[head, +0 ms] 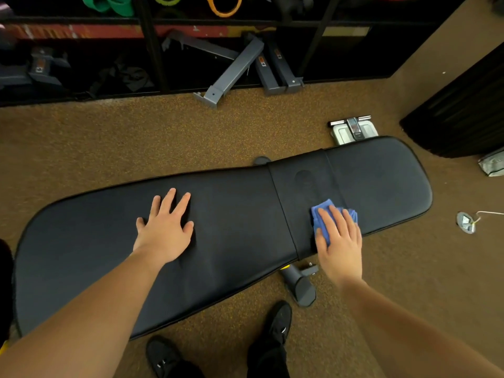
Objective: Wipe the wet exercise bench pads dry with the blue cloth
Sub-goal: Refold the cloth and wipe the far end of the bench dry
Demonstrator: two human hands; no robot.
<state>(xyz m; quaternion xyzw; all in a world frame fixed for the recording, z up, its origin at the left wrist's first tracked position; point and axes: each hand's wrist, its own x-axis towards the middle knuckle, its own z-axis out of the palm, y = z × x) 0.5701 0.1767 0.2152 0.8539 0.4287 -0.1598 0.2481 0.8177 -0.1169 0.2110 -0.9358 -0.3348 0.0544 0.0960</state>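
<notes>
A long black padded exercise bench lies across the view, with a large back pad (223, 219) on the left and a shorter seat pad (381, 175) on the right, split by a seam. My left hand (166, 227) rests flat on the back pad, fingers spread. My right hand (339, 238) presses the folded blue cloth (321, 210) onto the seat pad just right of the seam, near its front edge. Most of the cloth is hidden under my palm.
Brown speckled floor surrounds the bench. Grey metal bars (234, 69) lean out of a dark shelf unit behind. A body scale (354, 129) sits beyond the seat pad, a black cabinet (463, 110) at right. My black shoes (278, 323) stand near the bench's foot (300, 285).
</notes>
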